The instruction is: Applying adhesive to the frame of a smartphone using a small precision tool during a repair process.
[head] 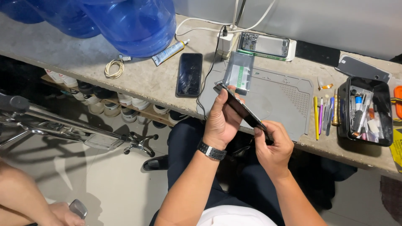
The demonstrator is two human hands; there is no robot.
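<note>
Both hands held a thin dark phone edge-on over the lap, just in front of the workbench.

The left hand [221, 123], a black watch [211, 151] on its wrist, was closed around the upper part of the phone [239, 107], fingers wrapped over its edge; the right hand [274, 144] pinched the lower end between thumb and fingertips. The phone tilted from upper left to lower right, above the near edge of the grey work mat [284, 98]. On the mat behind it lay a grey-and-green pouch [239, 71]. Left of the mat lay a second phone with a cracked screen [189, 74], beside a glue tube [169, 52] and a coiled cable [114, 68]. To the right lay a row of small hand tools [324, 113] and a black tray of parts [365, 109]. Another person's hand [63, 213] showed at the lower left.
</note>
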